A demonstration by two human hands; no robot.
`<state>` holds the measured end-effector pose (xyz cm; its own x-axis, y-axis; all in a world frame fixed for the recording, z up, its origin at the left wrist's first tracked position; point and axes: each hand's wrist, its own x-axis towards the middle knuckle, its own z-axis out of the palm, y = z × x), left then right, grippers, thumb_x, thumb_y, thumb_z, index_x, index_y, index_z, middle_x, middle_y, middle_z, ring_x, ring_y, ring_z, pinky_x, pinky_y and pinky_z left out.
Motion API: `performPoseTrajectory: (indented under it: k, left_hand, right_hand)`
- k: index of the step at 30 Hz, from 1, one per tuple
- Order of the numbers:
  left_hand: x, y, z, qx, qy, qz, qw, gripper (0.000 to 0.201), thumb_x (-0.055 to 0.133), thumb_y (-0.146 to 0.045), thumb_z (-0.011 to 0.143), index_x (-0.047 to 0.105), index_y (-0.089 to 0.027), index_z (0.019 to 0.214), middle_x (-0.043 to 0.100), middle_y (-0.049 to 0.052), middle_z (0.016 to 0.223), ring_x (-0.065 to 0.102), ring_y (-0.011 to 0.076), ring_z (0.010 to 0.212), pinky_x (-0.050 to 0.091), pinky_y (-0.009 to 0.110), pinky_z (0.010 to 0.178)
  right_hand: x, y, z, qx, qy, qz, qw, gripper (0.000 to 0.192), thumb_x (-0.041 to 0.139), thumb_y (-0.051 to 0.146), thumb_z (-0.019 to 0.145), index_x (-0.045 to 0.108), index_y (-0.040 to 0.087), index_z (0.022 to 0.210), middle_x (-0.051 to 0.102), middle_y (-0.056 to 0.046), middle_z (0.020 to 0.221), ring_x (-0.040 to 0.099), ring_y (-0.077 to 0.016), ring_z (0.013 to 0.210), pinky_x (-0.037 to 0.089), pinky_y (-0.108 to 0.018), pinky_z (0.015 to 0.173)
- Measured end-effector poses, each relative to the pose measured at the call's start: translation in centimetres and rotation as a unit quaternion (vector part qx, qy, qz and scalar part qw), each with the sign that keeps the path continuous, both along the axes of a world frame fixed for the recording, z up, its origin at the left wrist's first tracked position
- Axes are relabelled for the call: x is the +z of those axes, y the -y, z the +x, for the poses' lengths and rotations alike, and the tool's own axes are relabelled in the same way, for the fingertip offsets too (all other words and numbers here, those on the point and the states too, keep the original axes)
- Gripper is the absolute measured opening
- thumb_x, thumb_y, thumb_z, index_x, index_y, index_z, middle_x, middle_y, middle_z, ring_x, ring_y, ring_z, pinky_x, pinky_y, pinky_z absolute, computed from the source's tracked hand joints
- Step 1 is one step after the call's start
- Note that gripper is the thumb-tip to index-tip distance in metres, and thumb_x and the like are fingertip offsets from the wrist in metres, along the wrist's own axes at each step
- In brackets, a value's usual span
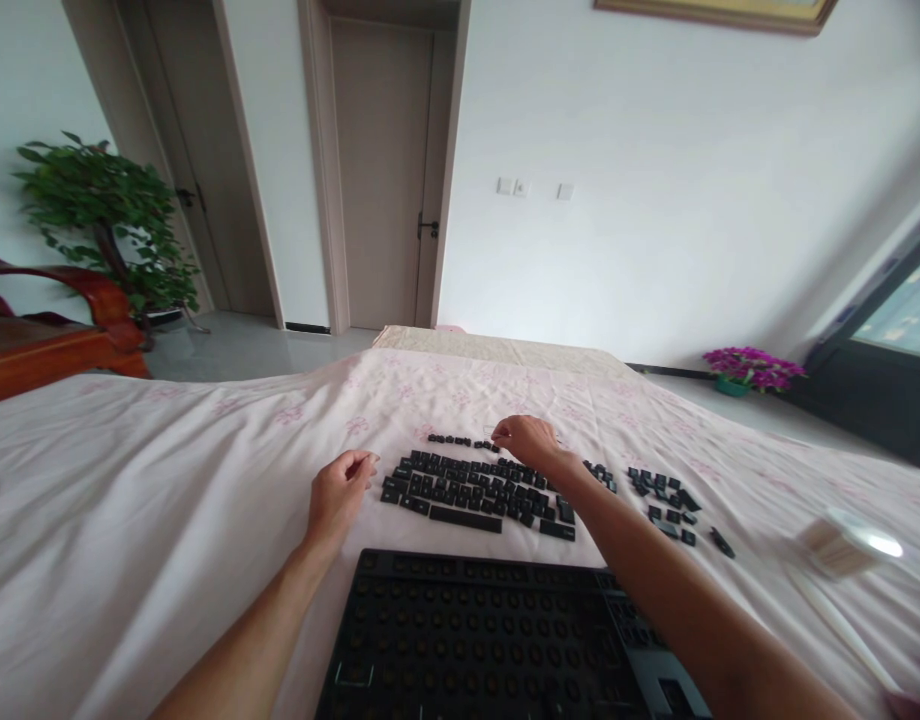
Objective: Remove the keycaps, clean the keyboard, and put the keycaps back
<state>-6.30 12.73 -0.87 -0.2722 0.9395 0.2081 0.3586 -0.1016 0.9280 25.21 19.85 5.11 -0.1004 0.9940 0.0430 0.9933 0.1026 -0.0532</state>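
A black keyboard base (475, 640) with its keycaps off lies on the pink flowered cloth (167, 500) right in front of me. Beyond it, several black keycaps (467, 490) are laid out in rows. A short row of keycaps (460, 441) lies farther back, and a loose group of keycaps (666, 495) sits to the right. My right hand (531, 442) reaches over the far row, fingers curled down at its right end; whether it grips a keycap is hidden. My left hand (340, 492) rests loosely curled by the left end of the rows, fingertips pinched together.
A clear container of cotton swabs (842, 545) lies on its side at the right, with a thin white stick (835, 620) near it. A red wooden chair (47, 340), a leafy plant (104, 210), two doors and purple flowers (752, 368) stand beyond.
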Motion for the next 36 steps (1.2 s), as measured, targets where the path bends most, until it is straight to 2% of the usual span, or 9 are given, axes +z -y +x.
performPoseTrajectory:
  k: [8, 13, 19, 26, 36]
  left_hand:
    - [0.1, 0.0, 0.0, 0.003, -0.001, -0.002, 1.0, 0.033, 0.057, -0.049, 0.077, 0.07, -0.019, 0.084, 0.073, 0.003, 0.072, 0.067, 0.0187, 0.063, 0.048, 0.026, 0.062]
    - [0.0, 0.0, 0.0, 0.004, -0.001, -0.005, 1.0, 0.032, 0.057, -0.048, 0.077, 0.07, -0.019, 0.084, 0.073, 0.002, 0.072, 0.067, 0.0183, 0.064, 0.048, 0.025, 0.062]
    - [0.1, 0.0, 0.0, 0.0, -0.004, -0.008, 1.0, 0.033, 0.057, -0.049, 0.078, 0.069, -0.019, 0.085, 0.073, 0.003, 0.074, 0.067, 0.019, 0.066, 0.048, 0.026, 0.063]
    - [0.1, 0.0, 0.0, 0.0, -0.003, -0.01, 1.0, 0.033, 0.057, -0.049, 0.078, 0.069, -0.019, 0.086, 0.072, 0.003, 0.074, 0.067, 0.019, 0.067, 0.049, 0.026, 0.064]
    - [-0.4, -0.2, -0.2, -0.003, -0.003, 0.001, 1.0, 0.037, 0.057, -0.052, 0.078, 0.07, -0.018, 0.087, 0.073, 0.003, 0.074, 0.067, 0.0192, 0.066, 0.049, 0.026, 0.063]
  right_hand:
    - [0.8, 2.0, 1.2, 0.024, 0.004, -0.028, 0.999, 0.026, 0.069, 0.04, 0.073, 0.075, 0.033, 0.097, 0.074, 0.001, 0.093, 0.065, -0.0203, 0.09, 0.041, -0.025, 0.07]
    - [0.3, 2.2, 0.8, 0.04, 0.018, -0.018, 0.999, 0.022, 0.064, 0.031, 0.077, 0.076, 0.032, 0.095, 0.074, -0.001, 0.095, 0.064, -0.0212, 0.094, 0.04, -0.025, 0.071]
    - [-0.4, 2.0, 0.7, 0.043, 0.026, -0.008, 0.999, 0.019, 0.062, 0.031, 0.079, 0.076, 0.028, 0.092, 0.074, -0.004, 0.092, 0.064, -0.0211, 0.091, 0.038, -0.025, 0.068]
    - [-0.2, 1.3, 1.2, 0.009, 0.026, 0.015, 1.0, 0.025, 0.056, 0.033, 0.085, 0.075, 0.028, 0.1, 0.072, -0.007, 0.098, 0.062, -0.0209, 0.093, 0.038, -0.026, 0.07]
    - [-0.9, 0.7, 1.6, -0.015, 0.021, 0.014, 1.0, 0.024, 0.058, 0.035, 0.084, 0.076, 0.027, 0.097, 0.072, -0.008, 0.096, 0.062, -0.0214, 0.093, 0.039, -0.027, 0.072]
